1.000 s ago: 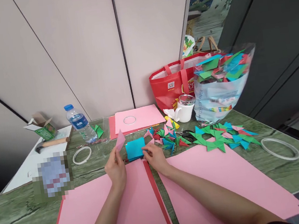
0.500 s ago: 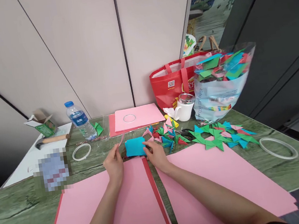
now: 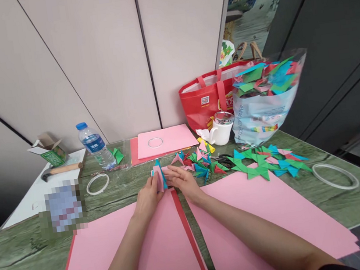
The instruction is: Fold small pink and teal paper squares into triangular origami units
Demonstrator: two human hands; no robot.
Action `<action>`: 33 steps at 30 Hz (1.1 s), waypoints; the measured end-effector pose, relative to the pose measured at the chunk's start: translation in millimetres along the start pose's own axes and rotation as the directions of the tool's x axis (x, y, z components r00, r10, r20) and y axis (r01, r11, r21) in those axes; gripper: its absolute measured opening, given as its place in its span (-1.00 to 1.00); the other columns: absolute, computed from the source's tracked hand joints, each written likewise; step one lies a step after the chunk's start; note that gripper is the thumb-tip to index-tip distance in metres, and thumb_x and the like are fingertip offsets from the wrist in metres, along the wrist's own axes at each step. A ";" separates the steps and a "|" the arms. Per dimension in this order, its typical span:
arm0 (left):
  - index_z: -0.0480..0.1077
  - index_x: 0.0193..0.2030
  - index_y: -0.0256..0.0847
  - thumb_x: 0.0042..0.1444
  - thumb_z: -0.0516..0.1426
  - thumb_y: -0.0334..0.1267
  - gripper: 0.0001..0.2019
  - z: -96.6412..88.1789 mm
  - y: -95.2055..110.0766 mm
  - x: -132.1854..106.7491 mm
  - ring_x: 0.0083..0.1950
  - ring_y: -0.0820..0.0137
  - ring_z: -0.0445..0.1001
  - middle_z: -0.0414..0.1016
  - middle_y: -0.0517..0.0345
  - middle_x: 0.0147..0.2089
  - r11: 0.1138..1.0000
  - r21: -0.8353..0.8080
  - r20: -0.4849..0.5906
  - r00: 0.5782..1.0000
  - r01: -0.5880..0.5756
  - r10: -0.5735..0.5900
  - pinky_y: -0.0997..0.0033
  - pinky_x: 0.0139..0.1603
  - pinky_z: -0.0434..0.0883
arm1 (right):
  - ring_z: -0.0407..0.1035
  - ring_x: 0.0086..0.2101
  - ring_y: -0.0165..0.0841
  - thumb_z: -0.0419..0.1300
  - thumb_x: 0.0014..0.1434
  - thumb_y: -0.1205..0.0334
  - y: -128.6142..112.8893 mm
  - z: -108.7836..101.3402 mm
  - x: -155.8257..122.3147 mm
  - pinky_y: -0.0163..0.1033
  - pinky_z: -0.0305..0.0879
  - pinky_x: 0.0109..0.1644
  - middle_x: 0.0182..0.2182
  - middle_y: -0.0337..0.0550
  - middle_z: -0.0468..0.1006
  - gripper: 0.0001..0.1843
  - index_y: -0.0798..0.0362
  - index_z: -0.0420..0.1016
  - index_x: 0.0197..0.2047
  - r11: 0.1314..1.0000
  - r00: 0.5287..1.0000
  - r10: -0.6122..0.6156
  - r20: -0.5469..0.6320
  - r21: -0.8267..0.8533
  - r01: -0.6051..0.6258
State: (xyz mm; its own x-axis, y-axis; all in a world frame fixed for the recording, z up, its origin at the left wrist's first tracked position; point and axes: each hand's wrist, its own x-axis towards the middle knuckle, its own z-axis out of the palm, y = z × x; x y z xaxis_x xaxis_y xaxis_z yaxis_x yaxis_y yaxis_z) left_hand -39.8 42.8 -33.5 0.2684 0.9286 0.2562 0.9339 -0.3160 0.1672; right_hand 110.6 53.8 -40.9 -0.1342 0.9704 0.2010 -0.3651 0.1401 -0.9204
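Between my hands, over the table, stand pieces of paper on edge: a pink paper (image 3: 158, 178) and a blue paper (image 3: 163, 177) pressed up close to it. My left hand (image 3: 148, 196) pinches the pink paper with thumb and fingers, its side turned towards the blue one. Fingers stretched out, my right hand (image 3: 183, 182) lies along the right side of the blue paper; whether it grips anything is not visible. Just beyond the right hand lies a heap of folded paper pieces (image 3: 203, 160) in blue, pink, red and green.
Pink sheets (image 3: 116, 254) cover the near table. Scissors (image 3: 225, 160), a white mug (image 3: 222, 131), a clear bag of folded pieces (image 3: 259, 111) and a red bag (image 3: 197, 104) stand or lie right. Left are a bottle (image 3: 97, 148), tape roll (image 3: 97, 184) and hammer (image 3: 63, 169).
The blue paper, earlier seen broadside, is now edge-on with the pink paper against it. My left hand has moved right, and my right hand's fingers have straightened.
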 end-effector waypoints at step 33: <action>0.38 -0.24 -0.10 0.07 0.07 -0.17 -0.85 -7.8 7.4 -2.3 -0.18 0.30 0.45 0.45 0.08 -0.13 0.994 0.014 0.076 0.991 0.107 -0.108 0.49 -0.45 0.22 | 0.44 -0.27 -0.30 -0.01 0.12 0.24 -2.3 -14.6 2.5 -0.13 0.35 -0.12 -0.29 -0.03 0.52 -0.50 0.16 0.10 0.14 0.961 0.889 -0.195 -0.415 -0.260 0.090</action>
State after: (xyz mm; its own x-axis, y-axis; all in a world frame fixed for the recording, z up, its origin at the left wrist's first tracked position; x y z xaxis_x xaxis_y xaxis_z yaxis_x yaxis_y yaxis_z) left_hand -35.4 36.9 -25.5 0.1834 0.9694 0.1631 0.9604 -0.2121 0.1805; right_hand 124.6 58.8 -43.2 0.3339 0.9168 0.2191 -0.1232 0.2729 -0.9541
